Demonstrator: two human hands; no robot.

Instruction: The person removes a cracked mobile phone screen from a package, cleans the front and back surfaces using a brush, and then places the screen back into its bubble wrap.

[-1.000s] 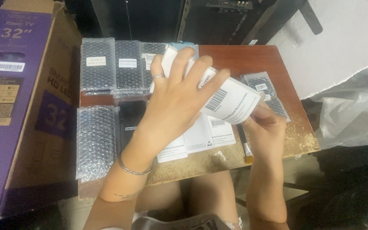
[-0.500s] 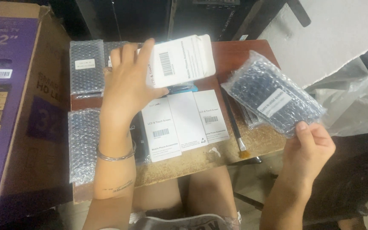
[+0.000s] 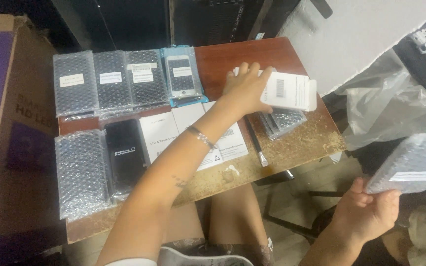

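Overhead, bubble-wrapped screens (image 3: 124,81) on table (image 3: 316,140).

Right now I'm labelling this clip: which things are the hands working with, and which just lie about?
In hand:
left hand on white box
right hand holding bubble-wrapped packet

Lying about:
wrapped packets row
black box
brush
cardboard carton

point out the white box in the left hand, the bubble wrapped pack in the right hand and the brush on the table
white box (image 3: 292,91), head view, middle of its top face
bubble wrapped pack (image 3: 412,165), head view, middle of the wrap
brush (image 3: 255,140), head view, mid handle
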